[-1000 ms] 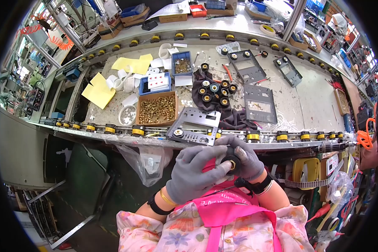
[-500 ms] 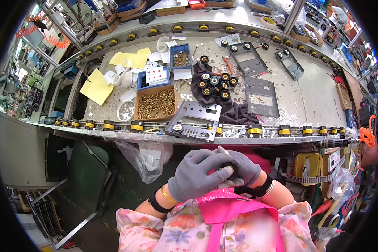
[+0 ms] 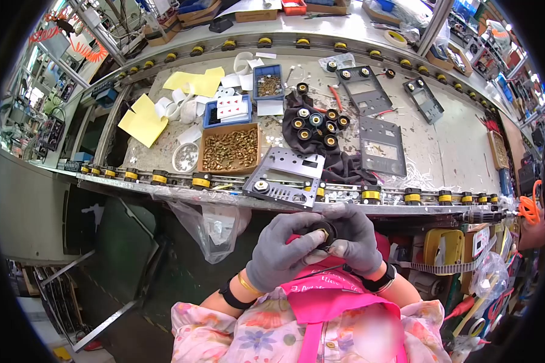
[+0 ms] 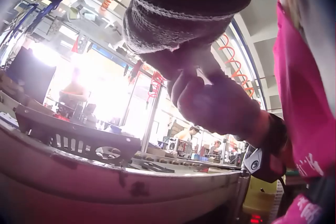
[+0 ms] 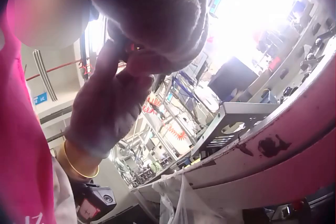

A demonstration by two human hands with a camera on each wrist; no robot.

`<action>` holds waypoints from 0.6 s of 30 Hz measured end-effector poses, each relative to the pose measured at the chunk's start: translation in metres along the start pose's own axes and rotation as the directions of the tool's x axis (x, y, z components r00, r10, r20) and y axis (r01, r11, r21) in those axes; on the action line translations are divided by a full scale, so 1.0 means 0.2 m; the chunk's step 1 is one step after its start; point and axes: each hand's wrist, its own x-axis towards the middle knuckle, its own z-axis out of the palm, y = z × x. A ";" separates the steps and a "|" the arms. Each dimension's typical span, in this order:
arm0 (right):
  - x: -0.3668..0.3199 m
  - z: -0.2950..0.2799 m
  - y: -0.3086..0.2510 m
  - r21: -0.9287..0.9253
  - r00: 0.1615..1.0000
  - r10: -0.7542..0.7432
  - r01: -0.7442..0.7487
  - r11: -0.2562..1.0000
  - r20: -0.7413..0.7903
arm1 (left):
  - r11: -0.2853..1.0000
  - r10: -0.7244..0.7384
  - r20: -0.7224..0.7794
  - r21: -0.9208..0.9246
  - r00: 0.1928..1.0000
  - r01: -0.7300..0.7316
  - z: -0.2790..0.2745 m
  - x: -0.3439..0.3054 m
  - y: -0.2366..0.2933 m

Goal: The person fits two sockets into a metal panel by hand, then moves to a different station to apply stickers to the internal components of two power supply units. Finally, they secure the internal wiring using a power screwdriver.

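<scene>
left hand [image 3: 280, 249] and right hand [image 3: 358, 239] pinched a black knob [image 3: 329, 233] between their fingers, apparently mid-fitting, the next move likely needing steady pressure

1. Head view: looks from above the person, widest and farthest off, forward and down over the left grip [image 3: 277, 245], right grip [image 3: 357, 239] and desk [image 3: 466, 148].
2. Left wrist view: very near, low, facing across toward the right grip.
3. Right wrist view: equally close, facing the left grip.
4. All three share the slotted metal plate [image 3: 283, 169].
</scene>
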 end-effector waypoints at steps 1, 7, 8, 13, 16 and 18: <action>0.01 0.01 0.01 0.008 1.000 -0.020 0.020 1.000 -0.005 | 1.000 0.018 0.019 -0.014 1.000 -0.017 -0.01 0.00 -0.01; 0.01 0.08 0.01 -0.153 0.985 -0.033 0.007 0.988 -0.171 | 0.962 -0.137 -0.054 -0.246 0.989 0.120 0.03 -0.03 -0.05; 0.02 0.10 0.01 -0.210 0.976 -0.059 0.013 0.978 -0.211 | 0.872 -0.271 -0.098 -0.447 0.958 0.200 0.07 -0.06 -0.04; 0.16 0.18 -0.13 -0.946 0.931 -0.358 0.175 0.275 0.069 | 0.209 -0.648 0.041 -0.951 0.760 0.229 0.13 -0.04 -0.01; 0.19 0.18 -0.13 -0.962 0.926 -0.320 0.248 0.117 0.200 | -0.033 -0.630 0.127 -0.990 0.766 0.137 0.13 -0.05 -0.09; 0.22 0.19 -0.14 -0.938 0.905 -0.256 0.345 -0.022 0.339 | -0.081 -0.601 0.189 -0.981 0.777 0.176 0.13 -0.07 -0.12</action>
